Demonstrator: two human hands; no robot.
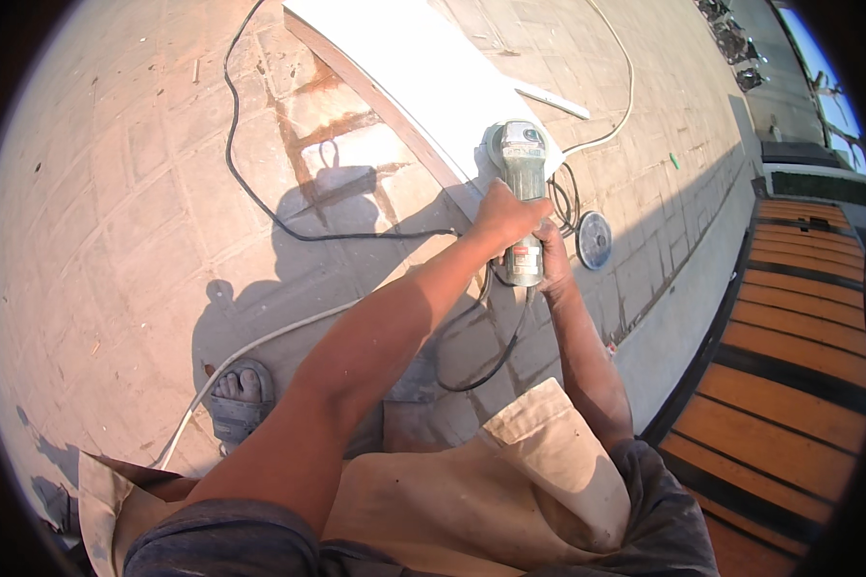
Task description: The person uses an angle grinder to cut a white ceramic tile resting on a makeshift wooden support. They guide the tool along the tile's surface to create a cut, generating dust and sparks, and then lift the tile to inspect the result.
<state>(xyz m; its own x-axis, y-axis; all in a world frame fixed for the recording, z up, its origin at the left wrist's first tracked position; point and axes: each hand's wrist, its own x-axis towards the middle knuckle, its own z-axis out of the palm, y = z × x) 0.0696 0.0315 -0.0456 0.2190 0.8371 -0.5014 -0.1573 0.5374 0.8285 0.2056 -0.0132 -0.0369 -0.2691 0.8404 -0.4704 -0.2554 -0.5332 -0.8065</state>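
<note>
Both my hands are wrapped round an angle grinder [523, 178], its head pointing away from me. My left hand [506, 213] grips the body just behind the head. Lower down, my right hand [552, 258] closes round the right side of the rear body; some of its fingers are hidden behind the tool. The grinder's disc [495, 144] lies over the near end of a long white slab [414, 72], which is brightly lit on top and brown along its side. Whether the disc touches the slab I cannot tell. A black cord [522, 332] hangs from the grinder's rear.
A round grey disc [595, 240] lies on the paving beside coiled black cable [568, 197]. One pale hose [260, 343] and a dark cable [236, 144] cross the ground. A narrow white strip [552, 99] lies beyond the slab. Orange slats [789, 385] stand at the right.
</note>
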